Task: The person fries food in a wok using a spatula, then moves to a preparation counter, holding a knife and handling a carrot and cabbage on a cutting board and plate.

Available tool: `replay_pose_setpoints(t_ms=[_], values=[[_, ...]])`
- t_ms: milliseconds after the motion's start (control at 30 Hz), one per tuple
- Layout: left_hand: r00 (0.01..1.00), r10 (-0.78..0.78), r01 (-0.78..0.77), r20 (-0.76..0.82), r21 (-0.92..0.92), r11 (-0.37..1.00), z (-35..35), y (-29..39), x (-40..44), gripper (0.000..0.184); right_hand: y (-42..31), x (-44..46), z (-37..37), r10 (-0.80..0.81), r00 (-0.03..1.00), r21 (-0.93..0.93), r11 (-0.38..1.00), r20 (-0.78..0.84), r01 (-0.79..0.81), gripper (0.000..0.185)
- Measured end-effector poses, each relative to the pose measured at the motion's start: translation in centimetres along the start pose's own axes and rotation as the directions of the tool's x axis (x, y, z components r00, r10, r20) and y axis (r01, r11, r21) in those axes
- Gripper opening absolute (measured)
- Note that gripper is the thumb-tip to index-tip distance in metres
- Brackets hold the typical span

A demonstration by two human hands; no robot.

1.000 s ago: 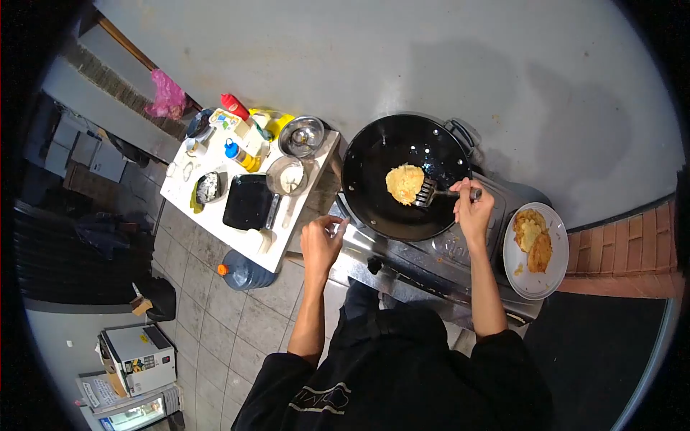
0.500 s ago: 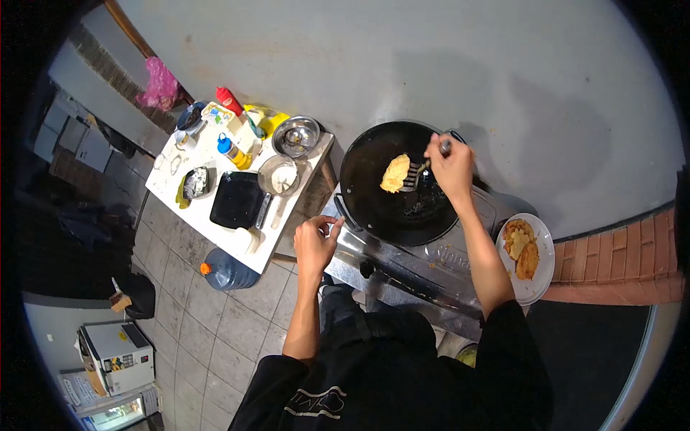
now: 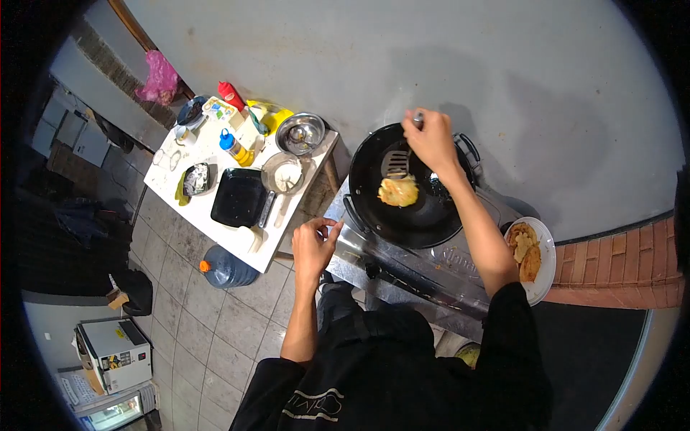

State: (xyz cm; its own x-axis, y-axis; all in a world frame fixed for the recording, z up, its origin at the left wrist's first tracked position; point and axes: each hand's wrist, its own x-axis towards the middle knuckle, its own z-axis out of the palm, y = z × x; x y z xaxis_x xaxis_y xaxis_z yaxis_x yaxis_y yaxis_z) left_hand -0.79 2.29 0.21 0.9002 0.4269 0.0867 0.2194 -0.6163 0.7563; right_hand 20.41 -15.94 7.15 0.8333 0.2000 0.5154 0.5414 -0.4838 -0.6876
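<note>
My right hand (image 3: 433, 144) is closed round the handle of a slotted spatula (image 3: 395, 164) over a black wok (image 3: 374, 219). The spatula's blade is at the upper edge of a golden fried patty (image 3: 398, 192) in the wok; whether it reaches underneath I cannot tell. My left hand (image 3: 315, 244) hovers left of the stove (image 3: 460, 262), near the wok's side handle. Its thumb and fingertips are pinched together, and anything between them is too small to make out. On a white plate (image 3: 543, 287) to the right of the wok lie several browned fried pieces (image 3: 527, 248).
A white table (image 3: 194, 205) at left carries a square black pan (image 3: 241, 197), a metal bowl (image 3: 300, 133), a glass bowl of white stuff (image 3: 282, 174), an oil bottle (image 3: 235, 147) and a red squeeze bottle (image 3: 230, 95). A water jug (image 3: 228, 267) stands on the floor below.
My right hand has moved left and up with the spatula. The patty has shifted slightly down and turned, and the blade has gone from its right side to above it. My left hand stays put.
</note>
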Motion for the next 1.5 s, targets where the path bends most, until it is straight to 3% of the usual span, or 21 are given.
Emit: replay_pose_setpoints(t_ms=[133, 400, 500, 1167, 1500], values=[[1.0, -0.011, 0.011, 0.023, -0.009, 1.0, 0.1, 0.2, -0.1, 0.021, 1.9, -4.1, -3.7, 0.176, 0.979, -0.001, 0.984, -0.106, -0.177, 0.028], [0.997, 0.08, -0.079, 0.017, -0.037, 0.996, 1.1, 1.0, 0.0, 0.022, 6.3, -13.0, -4.2, 0.305, 0.891, 0.108, 0.952, -0.337, -0.285, 0.027], [0.992, 0.123, -0.125, -0.028, -0.045, 0.991, 1.5, 1.1, 0.0, 0.02, 6.4, -14.2, -3.5, 0.326, 0.88, 0.259, 0.934, -0.345, -0.245, 0.028], [0.998, 0.061, -0.06, -0.02, 0.066, 0.996, 2.6, 1.6, -0.5, 0.021, 7.0, -15.7, -3.8, 0.346, 0.883, 0.3, 0.92, -0.317, -0.253, 0.03], [0.997, 0.058, -0.053, -0.048, 0.098, 0.994, 2.8, 1.9, -0.3, 0.023, 8.0, -15.9, -3.5, 0.445, 0.862, 0.388, 0.859, -0.242, -0.334, 0.031]])
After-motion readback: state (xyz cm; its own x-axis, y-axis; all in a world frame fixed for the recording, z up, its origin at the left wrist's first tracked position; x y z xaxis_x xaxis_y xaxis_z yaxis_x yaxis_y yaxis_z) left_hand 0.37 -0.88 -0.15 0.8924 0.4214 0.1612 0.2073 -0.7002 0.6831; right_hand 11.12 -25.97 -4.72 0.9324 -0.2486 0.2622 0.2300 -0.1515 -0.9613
